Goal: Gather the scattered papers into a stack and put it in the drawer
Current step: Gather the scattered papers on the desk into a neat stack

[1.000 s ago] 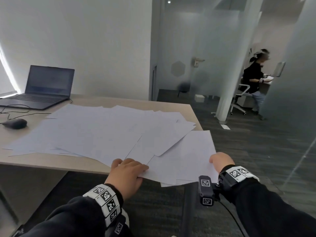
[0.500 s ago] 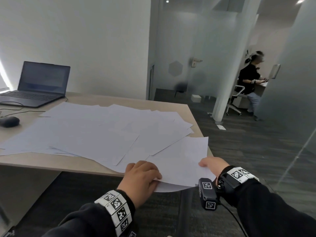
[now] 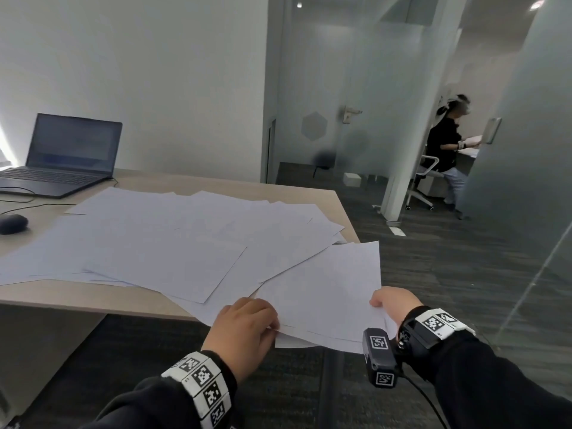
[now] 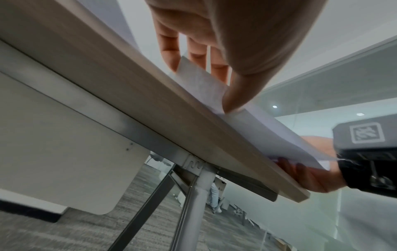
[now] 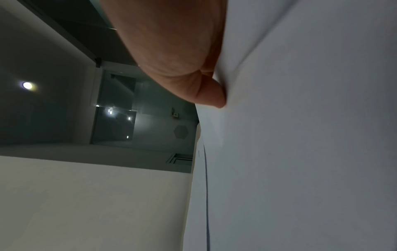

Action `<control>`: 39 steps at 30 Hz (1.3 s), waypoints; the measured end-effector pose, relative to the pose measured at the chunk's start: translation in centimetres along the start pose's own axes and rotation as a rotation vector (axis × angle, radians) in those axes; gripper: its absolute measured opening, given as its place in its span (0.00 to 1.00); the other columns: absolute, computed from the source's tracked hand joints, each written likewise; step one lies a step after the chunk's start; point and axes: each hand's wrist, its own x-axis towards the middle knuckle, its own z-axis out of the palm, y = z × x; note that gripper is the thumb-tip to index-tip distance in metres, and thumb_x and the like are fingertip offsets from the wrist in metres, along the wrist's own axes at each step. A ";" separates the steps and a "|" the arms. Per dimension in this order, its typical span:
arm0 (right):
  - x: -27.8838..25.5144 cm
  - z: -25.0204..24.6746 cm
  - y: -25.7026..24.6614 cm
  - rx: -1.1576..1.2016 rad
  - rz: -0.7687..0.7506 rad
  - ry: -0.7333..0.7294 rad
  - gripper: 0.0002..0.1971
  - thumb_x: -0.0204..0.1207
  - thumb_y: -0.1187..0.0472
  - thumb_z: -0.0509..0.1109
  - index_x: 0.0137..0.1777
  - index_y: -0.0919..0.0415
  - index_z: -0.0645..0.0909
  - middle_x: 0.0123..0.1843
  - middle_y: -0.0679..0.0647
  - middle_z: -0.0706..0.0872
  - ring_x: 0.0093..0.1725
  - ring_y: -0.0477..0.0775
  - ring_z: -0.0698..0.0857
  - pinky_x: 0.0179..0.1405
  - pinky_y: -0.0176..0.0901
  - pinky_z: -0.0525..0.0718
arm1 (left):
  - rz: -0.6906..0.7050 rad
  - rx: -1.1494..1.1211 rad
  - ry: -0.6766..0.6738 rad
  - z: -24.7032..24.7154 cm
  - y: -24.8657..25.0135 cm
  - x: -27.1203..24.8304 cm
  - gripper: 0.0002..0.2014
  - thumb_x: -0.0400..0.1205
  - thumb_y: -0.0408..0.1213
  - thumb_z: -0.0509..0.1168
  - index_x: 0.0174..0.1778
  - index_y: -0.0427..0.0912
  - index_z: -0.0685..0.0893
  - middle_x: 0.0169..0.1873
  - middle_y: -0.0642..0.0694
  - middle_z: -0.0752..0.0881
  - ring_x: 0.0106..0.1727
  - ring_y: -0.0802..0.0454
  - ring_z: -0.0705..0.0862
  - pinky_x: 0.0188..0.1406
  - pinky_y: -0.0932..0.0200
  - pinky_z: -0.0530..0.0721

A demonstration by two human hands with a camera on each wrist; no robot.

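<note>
Many white papers (image 3: 161, 243) lie spread and overlapping across the light wooden desk (image 3: 309, 193). A few sheets (image 3: 325, 292) hang over the desk's near right corner, held between my two hands. My left hand (image 3: 247, 326) pinches their left edge, thumb under and fingers on top, as the left wrist view shows with the sheets (image 4: 201, 83). My right hand (image 3: 393, 305) grips their right edge, thumb on top; in the right wrist view the thumb (image 5: 210, 95) presses against the paper (image 5: 300, 135). No drawer is in view.
An open laptop (image 3: 68, 156) and a dark mouse (image 3: 12, 222) with cables sit at the desk's far left. A white panel (image 4: 64, 152) and metal legs (image 4: 193, 195) are under the desk. Grey carpet, frosted glass walls and a seated person (image 3: 445, 150) lie to the right.
Both hands have taken hold of the corner sheets and drawn them toward me, off the desk edge. My left hand shifted right along the desk edge.
</note>
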 end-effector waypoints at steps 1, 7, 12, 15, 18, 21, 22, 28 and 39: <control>0.0 -0.3 0.0 -0.028 -0.002 -0.002 0.06 0.78 0.66 0.66 0.52 0.62 0.82 0.56 0.61 0.76 0.57 0.56 0.77 0.54 0.43 0.74 | -0.018 -0.007 -0.008 -0.1 -0.4 -0.1 0.04 0.75 0.45 0.64 0.40 0.60 0.83 0.45 0.65 0.84 0.50 0.60 0.83 0.45 0.59 0.80; -0.1 -0.3 0.2 -0.068 -0.021 -0.016 0.06 0.77 0.68 0.66 0.51 0.58 0.76 0.57 0.62 0.78 0.63 0.61 0.80 0.51 0.40 0.71 | 0.039 -0.115 -0.036 -0.4 1.0 0.0 0.07 0.79 0.50 0.62 0.45 0.58 0.86 0.50 0.65 0.86 0.54 0.65 0.82 0.54 0.60 0.83; 0.3 0.9 0.3 -0.077 -0.029 -0.063 0.16 0.78 0.64 0.68 0.62 0.72 0.83 0.59 0.63 0.83 0.65 0.63 0.81 0.62 0.47 0.77 | 0.066 -0.192 -0.199 -0.7 3.9 0.3 0.21 0.81 0.62 0.57 0.64 0.58 0.82 0.66 0.66 0.79 0.70 0.69 0.72 0.71 0.70 0.66; 0.2 0.6 -0.1 -0.109 -0.009 -0.037 0.20 0.78 0.66 0.67 0.70 0.69 0.79 0.70 0.65 0.81 0.72 0.64 0.78 0.59 0.44 0.75 | 0.071 -0.085 -0.215 -1.4 3.9 0.6 0.26 0.79 0.67 0.53 0.69 0.61 0.78 0.71 0.67 0.76 0.73 0.68 0.69 0.75 0.60 0.68; 0.2 -0.3 -0.3 -0.196 0.015 0.033 0.18 0.82 0.66 0.63 0.70 0.73 0.77 0.72 0.67 0.79 0.72 0.63 0.77 0.63 0.43 0.74 | -0.069 0.034 -0.157 -2.3 2.5 2.0 0.28 0.79 0.68 0.51 0.73 0.64 0.72 0.77 0.65 0.69 0.79 0.63 0.64 0.79 0.52 0.64; 0.9 -0.9 0.0 -0.170 -0.007 0.078 0.16 0.82 0.69 0.62 0.66 0.77 0.78 0.68 0.70 0.81 0.67 0.65 0.80 0.52 0.41 0.71 | -0.297 0.143 -0.238 -3.0 -0.3 3.1 0.38 0.73 0.74 0.48 0.79 0.65 0.61 0.84 0.59 0.56 0.85 0.55 0.51 0.82 0.41 0.55; 1.2 -0.9 0.3 -0.158 -0.004 0.084 0.15 0.82 0.69 0.62 0.64 0.77 0.79 0.67 0.70 0.82 0.63 0.64 0.81 0.50 0.41 0.70 | -0.356 0.174 -0.290 -3.2 -1.3 3.1 0.42 0.70 0.78 0.47 0.81 0.65 0.57 0.85 0.58 0.53 0.86 0.53 0.49 0.82 0.39 0.53; 2.2 0.2 0.4 0.026 -0.052 0.172 0.02 0.80 0.70 0.63 0.51 0.65 0.76 0.55 0.64 0.81 0.52 0.60 0.77 0.51 0.47 0.72 | -0.350 0.307 -0.408 -4.2 -3.8 0.4 0.47 0.69 0.78 0.50 0.83 0.61 0.52 0.83 0.58 0.60 0.84 0.52 0.57 0.79 0.39 0.57; 1.4 2.0 -0.7 0.178 -0.068 0.203 0.07 0.79 0.72 0.60 0.51 0.68 0.78 0.54 0.68 0.83 0.51 0.65 0.81 0.50 0.50 0.77 | -0.281 0.152 -0.283 -7.0 -5.9 -2.2 0.25 0.80 0.65 0.52 0.72 0.63 0.75 0.76 0.65 0.72 0.77 0.63 0.68 0.76 0.53 0.64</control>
